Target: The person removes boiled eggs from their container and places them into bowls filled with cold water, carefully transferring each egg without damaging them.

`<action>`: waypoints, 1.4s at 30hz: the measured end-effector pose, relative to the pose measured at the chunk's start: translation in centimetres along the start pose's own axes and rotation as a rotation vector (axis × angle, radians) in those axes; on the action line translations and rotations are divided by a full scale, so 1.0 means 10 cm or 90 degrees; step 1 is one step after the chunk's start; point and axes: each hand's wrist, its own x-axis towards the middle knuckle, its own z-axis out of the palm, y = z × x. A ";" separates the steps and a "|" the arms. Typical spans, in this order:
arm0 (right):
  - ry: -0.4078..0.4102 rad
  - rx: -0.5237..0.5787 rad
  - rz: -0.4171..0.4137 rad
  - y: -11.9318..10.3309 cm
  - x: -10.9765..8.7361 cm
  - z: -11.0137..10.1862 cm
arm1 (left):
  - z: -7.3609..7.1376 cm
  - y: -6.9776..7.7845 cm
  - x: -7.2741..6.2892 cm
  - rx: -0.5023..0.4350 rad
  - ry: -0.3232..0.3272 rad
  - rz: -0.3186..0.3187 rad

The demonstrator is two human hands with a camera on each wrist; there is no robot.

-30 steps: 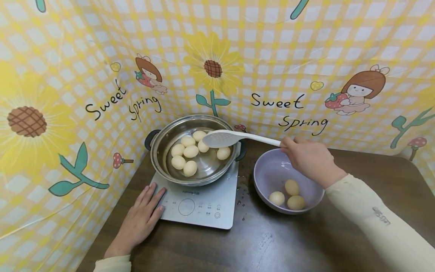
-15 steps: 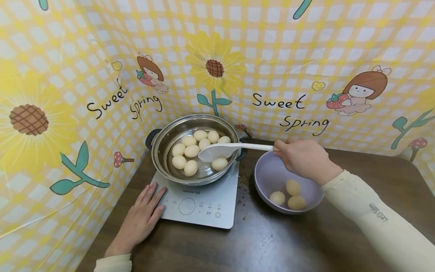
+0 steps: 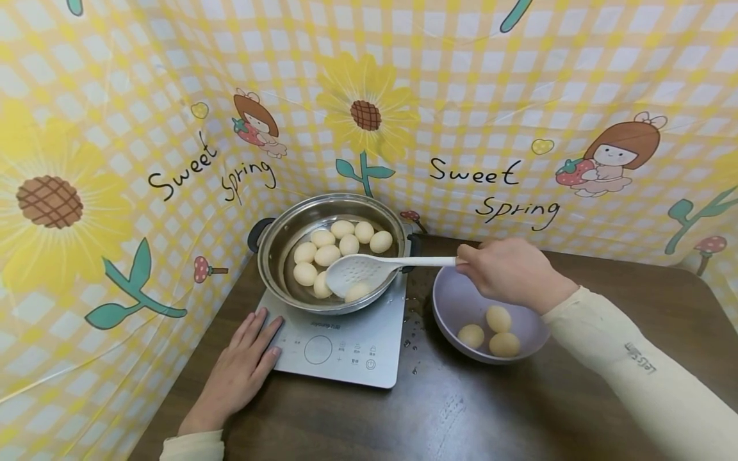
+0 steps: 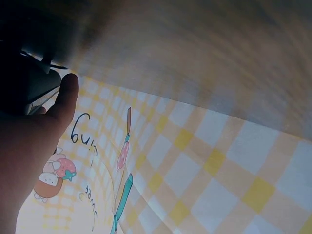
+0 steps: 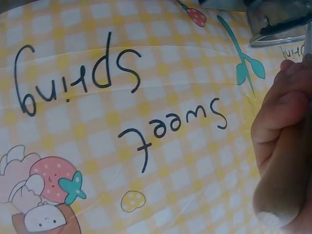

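Spoon has moved nearer in the pot; the right hand curls around its handle, the left hand lies flat. Pushing hard could crack eggs.

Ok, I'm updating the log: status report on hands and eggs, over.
Right hand grips slotted spoon. Left hand rests at cooktop's edge. Eggs: three in bowl, rest in pot, two partly hidden by spoon.

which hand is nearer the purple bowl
Right. The right hand, gripping the spoon, is over the purple bowl's far side; the left hand rests at the cooktop's left edge, away from the bowl.
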 end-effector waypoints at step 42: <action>-0.262 0.225 0.092 -0.04 0.16 -0.21 | 0.01 0.00 0.01 0.005 -0.004 -0.001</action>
